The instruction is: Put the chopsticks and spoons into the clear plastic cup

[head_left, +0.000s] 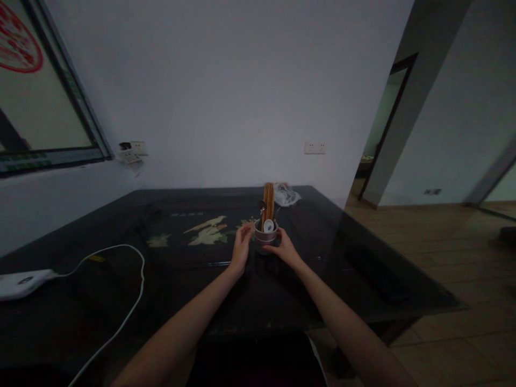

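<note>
A grey utensil cup stands upright on the dark table in front of me. Wooden chopsticks rise out of it in a bundle, with a metal spoon at their left. A white ceramic spoon with a blue mark shows at the rim. My right hand grips the cup's right side, thumb across its front and fingers partly hidden behind. My left hand is beside the cup's left side, fingers open and curved toward it; whether the fingertips touch it I cannot tell.
A crumpled clear plastic bag lies behind the cup near the wall. At the left, a white power strip trails a white cable over the table's front edge. A dark flat object is at the right.
</note>
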Demonstrator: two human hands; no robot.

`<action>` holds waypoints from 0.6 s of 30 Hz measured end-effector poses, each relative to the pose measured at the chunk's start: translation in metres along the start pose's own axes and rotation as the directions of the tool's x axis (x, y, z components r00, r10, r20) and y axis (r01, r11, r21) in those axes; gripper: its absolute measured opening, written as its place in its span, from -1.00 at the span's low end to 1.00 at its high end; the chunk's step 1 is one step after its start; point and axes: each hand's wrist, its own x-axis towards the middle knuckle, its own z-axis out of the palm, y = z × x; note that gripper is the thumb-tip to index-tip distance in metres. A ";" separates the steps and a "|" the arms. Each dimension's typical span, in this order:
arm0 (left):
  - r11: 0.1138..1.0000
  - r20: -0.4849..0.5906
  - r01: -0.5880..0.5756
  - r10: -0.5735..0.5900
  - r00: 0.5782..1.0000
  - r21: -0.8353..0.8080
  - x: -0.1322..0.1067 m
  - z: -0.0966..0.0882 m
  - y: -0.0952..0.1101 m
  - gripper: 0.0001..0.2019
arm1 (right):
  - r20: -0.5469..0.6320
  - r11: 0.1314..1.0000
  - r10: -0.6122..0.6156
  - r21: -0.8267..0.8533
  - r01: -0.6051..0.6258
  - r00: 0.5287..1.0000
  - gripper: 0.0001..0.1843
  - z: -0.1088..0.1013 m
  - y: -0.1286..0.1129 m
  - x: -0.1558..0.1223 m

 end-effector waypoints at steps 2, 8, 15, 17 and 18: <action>1.000 0.045 -0.006 0.007 0.999 -0.025 -0.001 0.001 0.000 -0.69 | -0.011 0.999 -0.004 0.044 0.005 1.000 -0.15 -0.001 -0.001 0.000; 0.980 0.113 0.040 -0.018 0.993 -0.193 -0.004 0.006 -0.007 -0.65 | -0.028 0.985 0.007 0.175 -0.002 1.000 -0.23 0.000 -0.007 -0.001; 0.950 0.167 0.085 -0.035 0.985 -0.300 -0.004 0.006 -0.015 -0.57 | -0.074 0.975 -0.011 0.220 0.027 0.997 -0.24 0.005 -0.006 -0.003; 0.952 0.174 0.078 -0.026 0.984 -0.297 -0.004 0.007 -0.016 -0.52 | -0.079 0.976 -0.011 0.218 0.028 0.997 -0.25 0.005 -0.006 -0.003; 0.953 0.178 0.073 -0.021 0.984 -0.293 -0.004 0.008 -0.017 -0.50 | -0.078 0.976 -0.006 0.217 0.023 0.997 -0.26 0.004 -0.005 -0.003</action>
